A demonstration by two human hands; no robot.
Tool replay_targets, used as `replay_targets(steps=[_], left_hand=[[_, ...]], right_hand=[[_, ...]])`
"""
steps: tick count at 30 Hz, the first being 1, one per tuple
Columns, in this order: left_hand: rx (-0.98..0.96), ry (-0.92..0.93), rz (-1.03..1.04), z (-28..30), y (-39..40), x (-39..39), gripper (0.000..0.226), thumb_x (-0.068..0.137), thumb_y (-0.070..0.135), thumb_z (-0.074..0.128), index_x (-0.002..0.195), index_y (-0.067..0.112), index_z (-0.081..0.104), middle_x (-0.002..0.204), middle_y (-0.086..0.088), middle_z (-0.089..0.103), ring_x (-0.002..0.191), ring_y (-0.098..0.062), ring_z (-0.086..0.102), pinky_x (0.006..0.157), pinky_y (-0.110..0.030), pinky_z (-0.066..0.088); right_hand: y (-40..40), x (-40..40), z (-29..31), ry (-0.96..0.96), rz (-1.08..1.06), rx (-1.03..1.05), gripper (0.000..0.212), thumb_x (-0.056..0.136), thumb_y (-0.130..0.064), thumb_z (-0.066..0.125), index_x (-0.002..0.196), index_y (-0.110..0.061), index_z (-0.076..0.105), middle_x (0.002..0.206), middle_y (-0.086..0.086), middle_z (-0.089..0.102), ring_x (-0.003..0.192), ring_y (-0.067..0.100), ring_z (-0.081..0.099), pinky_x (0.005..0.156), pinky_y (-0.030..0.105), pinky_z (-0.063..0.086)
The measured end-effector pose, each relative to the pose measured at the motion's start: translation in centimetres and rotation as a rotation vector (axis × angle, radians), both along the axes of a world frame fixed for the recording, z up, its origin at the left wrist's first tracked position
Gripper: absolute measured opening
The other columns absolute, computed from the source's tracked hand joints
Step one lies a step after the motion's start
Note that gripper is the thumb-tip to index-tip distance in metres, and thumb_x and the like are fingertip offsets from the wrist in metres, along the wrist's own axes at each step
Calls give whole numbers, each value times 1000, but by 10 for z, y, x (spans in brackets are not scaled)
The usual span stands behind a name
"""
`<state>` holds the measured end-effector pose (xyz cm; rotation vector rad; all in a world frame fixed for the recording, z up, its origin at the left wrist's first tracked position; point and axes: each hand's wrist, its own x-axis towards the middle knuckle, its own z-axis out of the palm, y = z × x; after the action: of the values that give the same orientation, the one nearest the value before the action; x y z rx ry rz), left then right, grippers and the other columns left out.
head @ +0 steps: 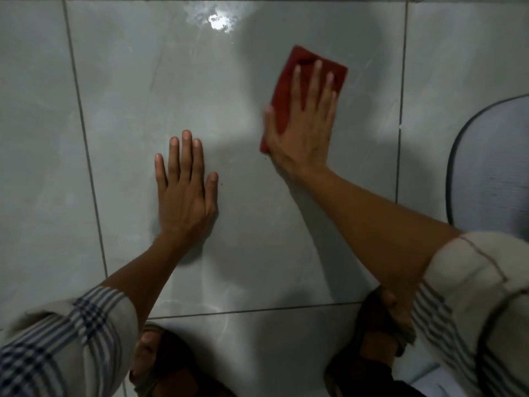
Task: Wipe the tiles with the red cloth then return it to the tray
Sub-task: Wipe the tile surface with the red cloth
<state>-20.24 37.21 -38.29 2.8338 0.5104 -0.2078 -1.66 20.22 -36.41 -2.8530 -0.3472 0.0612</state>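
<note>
A folded red cloth [289, 90] lies flat on a large glossy grey tile [171, 96], right of the tile's middle. My right hand [303, 124] presses on top of it with the fingers spread, covering its lower half. My left hand [186, 193] rests palm down on the same tile, lower and to the left, with nothing under it. No tray is clearly in view.
A grey oval object with a dark rim [492, 164] lies at the right edge. My two feet in dark sandals [380, 333] stand at the bottom. Dark grout lines [86, 138] border the tile. A bright light reflection [219, 21] shows near the top.
</note>
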Motion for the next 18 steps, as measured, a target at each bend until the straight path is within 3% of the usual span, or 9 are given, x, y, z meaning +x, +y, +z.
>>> replay_targets(steps=[3,6,8,10,12,14,16,18], left_hand=[[-8,-9,-3,3,0,2,67,116,37,26,176,13,6,186,-10,3,173,-29,2,139,-57,2],[-227,32,14,29,9,2,65,116,32,26,175,8,12,185,-12,8,173,-30,5,139,-58,7],[-344,52,14,64,15,-8,66,116,31,29,174,3,12,184,-15,11,172,-29,11,139,-52,14],[-381,81,9,98,22,-28,69,116,33,32,174,3,9,184,-14,11,172,-24,13,140,-39,15],[-411,166,36,124,28,-55,72,116,41,32,175,10,4,185,-8,6,172,-16,9,138,-28,11],[-418,241,66,146,27,-81,75,116,46,33,176,14,1,186,-4,3,171,-13,7,137,-30,12],[-445,314,147,164,24,-99,79,114,52,34,176,15,1,185,-4,3,171,-16,7,138,-38,16],[-460,360,209,188,8,-110,83,111,59,30,175,15,0,185,-4,0,171,-18,6,139,-42,15]], right_hand=[[30,-30,-10,-21,191,86,83,112,-63,44,177,-13,31,186,20,25,174,44,20,142,57,17],[-17,-119,-1,99,532,156,68,115,-41,54,175,-14,37,185,19,30,173,42,22,143,54,14],[-77,-157,12,150,683,143,61,114,-31,62,170,-12,47,181,18,39,170,43,31,140,58,26],[-127,-172,30,253,683,169,52,112,-22,64,162,-11,59,175,13,49,166,41,39,135,58,36],[-149,-178,55,513,420,338,42,115,-15,55,155,-8,66,169,8,58,165,34,45,137,47,35],[-141,-173,94,942,-195,703,41,122,-17,44,155,-2,62,165,12,60,159,35,53,136,37,38],[-136,-152,132,1247,-742,1087,49,121,-26,43,158,2,57,163,23,61,151,40,60,135,49,40],[-147,-140,165,1419,-1051,1298,54,112,-37,53,153,-3,66,152,22,71,138,39,71,129,54,44]])
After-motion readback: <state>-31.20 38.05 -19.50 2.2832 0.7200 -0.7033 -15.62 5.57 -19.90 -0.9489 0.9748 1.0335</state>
